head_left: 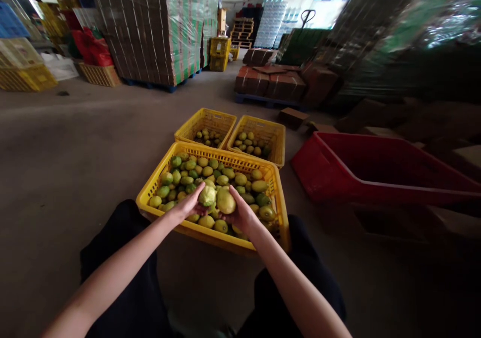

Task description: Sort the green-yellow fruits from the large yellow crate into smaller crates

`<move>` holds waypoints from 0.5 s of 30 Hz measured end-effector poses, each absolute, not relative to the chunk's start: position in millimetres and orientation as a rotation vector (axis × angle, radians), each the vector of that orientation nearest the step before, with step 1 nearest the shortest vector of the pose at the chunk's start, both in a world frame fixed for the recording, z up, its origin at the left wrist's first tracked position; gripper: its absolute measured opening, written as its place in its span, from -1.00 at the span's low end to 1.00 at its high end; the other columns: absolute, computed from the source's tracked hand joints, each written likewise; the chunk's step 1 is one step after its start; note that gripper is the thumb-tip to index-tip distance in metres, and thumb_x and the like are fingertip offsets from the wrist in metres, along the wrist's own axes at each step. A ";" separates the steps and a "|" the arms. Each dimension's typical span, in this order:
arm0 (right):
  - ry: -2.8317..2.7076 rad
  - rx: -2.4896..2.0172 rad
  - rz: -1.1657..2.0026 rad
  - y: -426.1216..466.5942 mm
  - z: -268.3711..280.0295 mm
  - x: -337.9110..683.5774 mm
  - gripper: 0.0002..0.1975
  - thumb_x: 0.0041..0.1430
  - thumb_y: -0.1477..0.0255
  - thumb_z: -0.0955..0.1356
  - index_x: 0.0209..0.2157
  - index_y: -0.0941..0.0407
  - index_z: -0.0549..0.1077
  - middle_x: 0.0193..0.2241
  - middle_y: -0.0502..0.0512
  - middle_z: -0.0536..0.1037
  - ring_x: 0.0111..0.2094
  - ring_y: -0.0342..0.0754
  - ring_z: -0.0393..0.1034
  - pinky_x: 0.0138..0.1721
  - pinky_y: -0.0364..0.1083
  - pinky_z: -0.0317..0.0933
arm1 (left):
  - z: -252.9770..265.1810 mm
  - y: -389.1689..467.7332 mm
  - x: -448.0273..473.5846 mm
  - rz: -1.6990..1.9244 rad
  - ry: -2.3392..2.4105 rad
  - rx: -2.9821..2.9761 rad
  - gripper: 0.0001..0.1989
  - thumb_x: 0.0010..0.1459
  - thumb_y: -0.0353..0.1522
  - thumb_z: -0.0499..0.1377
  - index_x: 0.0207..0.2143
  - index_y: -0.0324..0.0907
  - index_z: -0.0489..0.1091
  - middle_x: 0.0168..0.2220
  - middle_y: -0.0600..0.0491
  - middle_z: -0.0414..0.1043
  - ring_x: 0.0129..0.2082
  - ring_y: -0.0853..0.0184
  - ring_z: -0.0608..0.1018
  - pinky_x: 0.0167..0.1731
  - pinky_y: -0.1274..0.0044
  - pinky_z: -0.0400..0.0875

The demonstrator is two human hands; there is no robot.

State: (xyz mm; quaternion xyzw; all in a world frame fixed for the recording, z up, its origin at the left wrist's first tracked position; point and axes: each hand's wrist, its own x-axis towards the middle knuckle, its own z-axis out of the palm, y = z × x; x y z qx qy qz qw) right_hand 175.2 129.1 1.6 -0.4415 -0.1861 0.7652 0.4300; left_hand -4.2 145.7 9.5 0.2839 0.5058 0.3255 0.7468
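1. While we look down, our left hand (192, 204) grips a pale green-yellow fruit (207, 196), with the thumb on top and the fingers curled low around its side.
2. Our right hand (243, 216) grips a yellow fruit (226, 202), its thumb along the top and its fingers underneath.
3. Both fruits are over the front basket (281, 203), side by side. They touch or almost touch; we can't tell which.
4. We seem to hold them from the outer sides so that their tops stay easy to see. If one slips, it would likely just drop onto the other fruit below.
5. The front basket sits between our knees, maybe so both arms can reach in. Its long side runs across us.
6. Behind it are the back left basket (218, 119) and the back right basket (265, 126), close by, each with some fruit low down.
7. The yellow fruit looks almost round, so perhaps one end points toward us, but we can't be sure.
8. The green-yellow fruit looks bumpy and round too. Our fingers hide part of it, so we can't tell its long way.
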 end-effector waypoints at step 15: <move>-1.009 -0.974 1.131 126.7 21.5 189.3 -0.32 -0.34 0.47 0.65 -0.09 -0.02 0.50 -0.08 0.06 0.57 0.01 0.12 0.45 0.00 0.07 0.45 | 49.3 148.1 -14.1 1.173 0.876 1.001 -0.45 -0.32 -0.64 0.49 -0.21 -0.17 0.55 -0.03 -0.01 0.53 -0.01 0.23 0.56 -0.16 0.58 0.55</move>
